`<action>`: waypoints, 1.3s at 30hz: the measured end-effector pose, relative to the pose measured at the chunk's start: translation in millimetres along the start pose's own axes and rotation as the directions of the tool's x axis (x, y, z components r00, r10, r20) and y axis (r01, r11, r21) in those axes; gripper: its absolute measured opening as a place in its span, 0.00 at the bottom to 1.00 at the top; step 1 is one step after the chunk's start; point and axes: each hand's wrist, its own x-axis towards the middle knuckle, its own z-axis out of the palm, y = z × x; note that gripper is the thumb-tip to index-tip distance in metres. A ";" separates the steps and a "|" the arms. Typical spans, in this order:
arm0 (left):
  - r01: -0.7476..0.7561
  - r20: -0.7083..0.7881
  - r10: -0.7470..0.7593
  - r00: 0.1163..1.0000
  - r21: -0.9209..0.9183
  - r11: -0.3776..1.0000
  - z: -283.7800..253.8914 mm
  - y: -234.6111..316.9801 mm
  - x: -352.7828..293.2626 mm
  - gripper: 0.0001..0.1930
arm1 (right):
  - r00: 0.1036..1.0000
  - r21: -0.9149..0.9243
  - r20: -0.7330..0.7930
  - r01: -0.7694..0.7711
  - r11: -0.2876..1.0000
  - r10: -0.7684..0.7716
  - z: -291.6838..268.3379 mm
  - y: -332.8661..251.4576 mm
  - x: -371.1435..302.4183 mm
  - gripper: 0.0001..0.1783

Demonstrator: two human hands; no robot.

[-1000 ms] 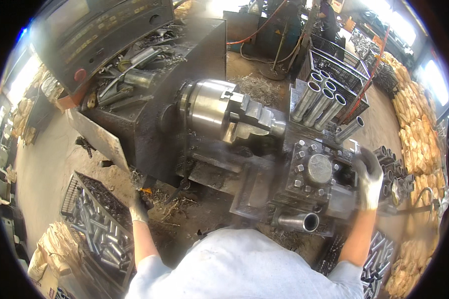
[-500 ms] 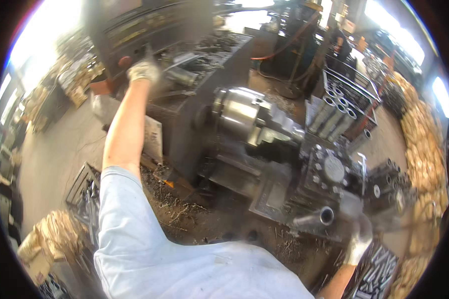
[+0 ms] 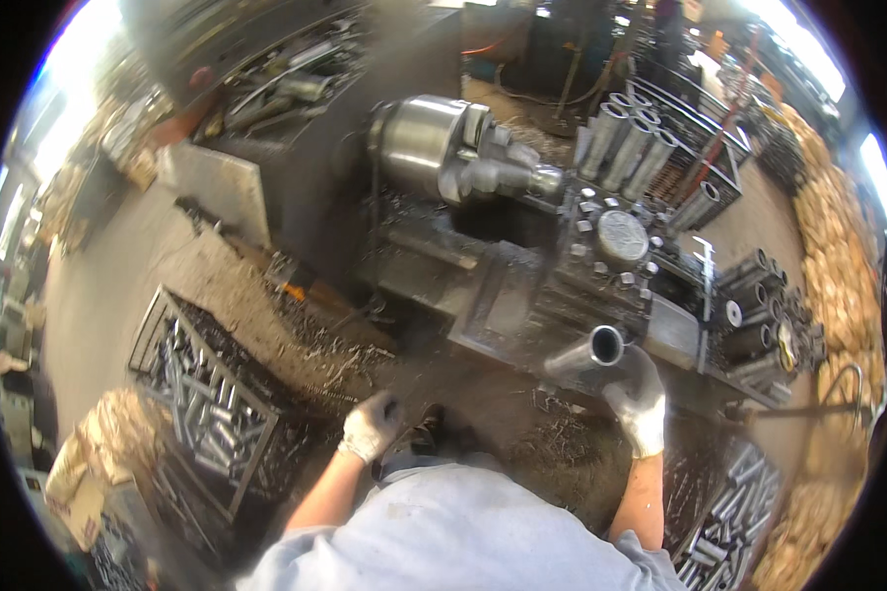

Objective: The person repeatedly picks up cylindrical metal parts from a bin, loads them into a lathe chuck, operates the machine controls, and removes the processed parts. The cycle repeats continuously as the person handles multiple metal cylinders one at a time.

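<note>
My gloved right hand (image 3: 637, 397) is closed around a short steel tube (image 3: 589, 352), held just below the lathe carriage (image 3: 601, 266), while my left hand (image 3: 371, 426) hangs loosely curled and empty.

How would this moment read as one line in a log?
right hand: gripping metal tube | left hand: free, low | lathe chuck: part clamped

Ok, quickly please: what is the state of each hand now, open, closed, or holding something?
Left hand: gloved, loosely curled, holding nothing, hanging free above the floor.
Right hand: gloved, closed on a short metal tube in front of the lathe.
</note>
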 end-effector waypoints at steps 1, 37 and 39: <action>0.044 -0.001 -0.044 0.999 0.004 0.999 12.0 -14.7 -22.0 0.13 | 0.982 0.004 0.106 0.153 0.988 -0.153 5.1 3.3 7.8 0.42; -0.443 0.531 -0.043 -0.846 -0.745 -0.499 432.4 -79.8 -641.9 0.31 | -0.983 0.789 0.183 0.128 0.602 -0.031 492.9 -84.8 -765.8 0.30; -0.492 0.356 0.361 -0.862 -0.416 -0.765 423.9 -50.8 -652.2 0.34 | -0.990 0.825 0.137 0.131 0.549 0.031 497.6 -88.1 -808.2 0.31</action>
